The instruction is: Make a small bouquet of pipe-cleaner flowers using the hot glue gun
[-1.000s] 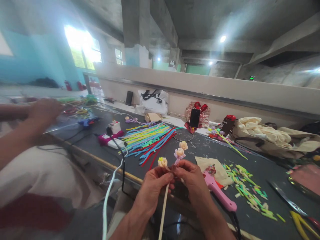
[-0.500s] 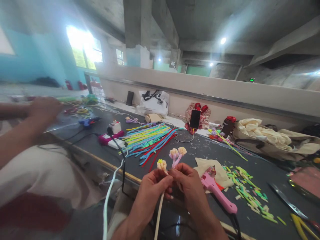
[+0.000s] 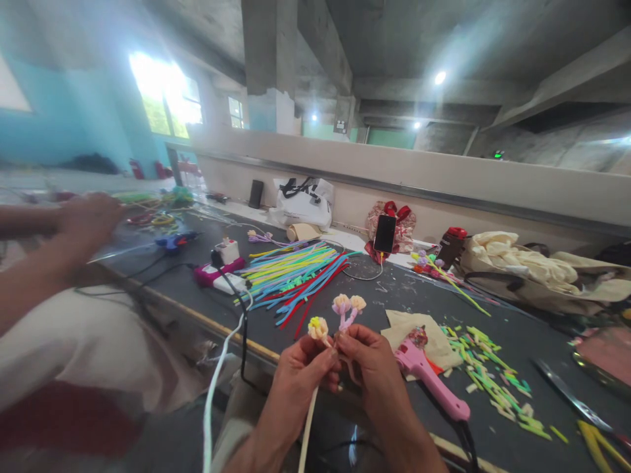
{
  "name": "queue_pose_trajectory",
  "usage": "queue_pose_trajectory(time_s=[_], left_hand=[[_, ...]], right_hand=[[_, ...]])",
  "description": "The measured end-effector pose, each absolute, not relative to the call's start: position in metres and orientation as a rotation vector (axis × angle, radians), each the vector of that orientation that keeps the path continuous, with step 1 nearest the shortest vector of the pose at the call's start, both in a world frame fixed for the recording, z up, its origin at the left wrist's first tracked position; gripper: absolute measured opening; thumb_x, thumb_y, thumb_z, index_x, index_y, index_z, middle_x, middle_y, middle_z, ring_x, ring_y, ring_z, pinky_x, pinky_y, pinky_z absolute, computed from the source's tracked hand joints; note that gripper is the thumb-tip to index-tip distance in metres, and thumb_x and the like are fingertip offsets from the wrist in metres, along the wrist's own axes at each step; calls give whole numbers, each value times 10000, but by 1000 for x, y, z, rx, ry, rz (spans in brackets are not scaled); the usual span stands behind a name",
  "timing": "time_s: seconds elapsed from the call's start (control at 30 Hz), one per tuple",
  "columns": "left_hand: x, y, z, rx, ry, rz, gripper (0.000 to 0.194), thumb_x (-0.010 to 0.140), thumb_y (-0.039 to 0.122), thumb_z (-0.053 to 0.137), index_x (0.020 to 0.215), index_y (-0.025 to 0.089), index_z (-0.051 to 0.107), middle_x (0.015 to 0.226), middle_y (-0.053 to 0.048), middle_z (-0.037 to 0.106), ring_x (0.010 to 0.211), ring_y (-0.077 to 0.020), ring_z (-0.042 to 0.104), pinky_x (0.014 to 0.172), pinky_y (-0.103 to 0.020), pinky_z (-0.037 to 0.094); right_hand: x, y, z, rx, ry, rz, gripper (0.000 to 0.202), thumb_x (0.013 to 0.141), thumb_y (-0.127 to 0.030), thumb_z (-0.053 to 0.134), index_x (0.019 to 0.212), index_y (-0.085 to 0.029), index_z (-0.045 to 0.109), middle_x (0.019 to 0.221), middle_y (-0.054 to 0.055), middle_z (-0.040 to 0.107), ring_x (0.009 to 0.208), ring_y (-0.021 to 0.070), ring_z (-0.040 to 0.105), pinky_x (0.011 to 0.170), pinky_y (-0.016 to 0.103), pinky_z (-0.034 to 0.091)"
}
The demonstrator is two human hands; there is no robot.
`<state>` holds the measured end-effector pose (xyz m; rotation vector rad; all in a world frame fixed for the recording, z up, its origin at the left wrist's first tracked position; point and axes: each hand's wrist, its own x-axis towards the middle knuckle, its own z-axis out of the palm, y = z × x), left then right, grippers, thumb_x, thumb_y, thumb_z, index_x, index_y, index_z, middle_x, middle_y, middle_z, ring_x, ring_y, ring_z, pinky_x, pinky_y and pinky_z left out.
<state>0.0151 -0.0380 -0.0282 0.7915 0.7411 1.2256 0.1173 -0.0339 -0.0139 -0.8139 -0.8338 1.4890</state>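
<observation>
My left hand (image 3: pixel 298 381) pinches the stem below a cream and yellow flower (image 3: pixel 318 328), with a long cream strip (image 3: pixel 308 427) hanging beneath it. Close against it, my right hand (image 3: pixel 377 374) grips the lilac stems of two small peach-and-pink flowers (image 3: pixel 348 304). The fingertips of both hands nearly meet, and part of the stems is hidden behind them. Right of my right hand, a pink glue gun (image 3: pixel 431 378) lies with its nozzle end on a beige cloth (image 3: pixel 434 332).
Beyond my hands lie colored pipe cleaners (image 3: pixel 296 276) and a power strip (image 3: pixel 221 279). Cut pieces (image 3: pixel 493 378), scissors (image 3: pixel 572 397) and a beige bag (image 3: pixel 537 276) are on the right. Another person's arm (image 3: pixel 64 243) reaches in from the left.
Both hands hold the same flowers, which have shifted very slightly left and down. The view has moved a little.
</observation>
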Motion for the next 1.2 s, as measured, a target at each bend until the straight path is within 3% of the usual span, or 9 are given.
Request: queue_pose_trajectory(time_s=[0.3,0.53,0.9,1.07,1.2], left_hand=[[12,-33,-34,691,706,1211,126,631,229,676,703,141,620,531,24,611,429,-51,524,448,-150,443],[8,-35,-20,700,706,1170,155,694,275,608,746,129,602,575,-14,618,477,-95,551,420,-182,469],[5,-29,-33,914,843,1239,125,592,237,688,663,152,631,559,29,599,463,-75,501,454,-167,409],[1,-27,-24,1088,846,1301,144,542,248,720,593,144,635,521,37,583,508,-99,507,504,-178,401],[4,-32,-19,938,772,1217,146,584,260,696,637,143,628,544,10,610,491,-105,528,470,-186,406]], right_hand=[[114,-34,-15,-888,-853,1383,187,615,-232,673,569,-134,521,463,-53,500,376,44,412,365,149,326],[114,-34,-10,-897,-920,1310,209,631,-296,662,606,-152,513,473,-52,505,373,69,439,374,177,338],[113,-39,-8,-945,-929,1264,138,614,-263,665,595,-153,584,436,-77,481,360,30,347,365,142,264],[114,-42,-3,-916,-861,1214,142,547,-227,702,646,-152,633,537,-33,580,474,75,476,492,181,378],[115,-42,-7,-977,-831,1247,204,536,-263,693,693,-144,643,504,-25,575,433,86,476,448,192,371]])
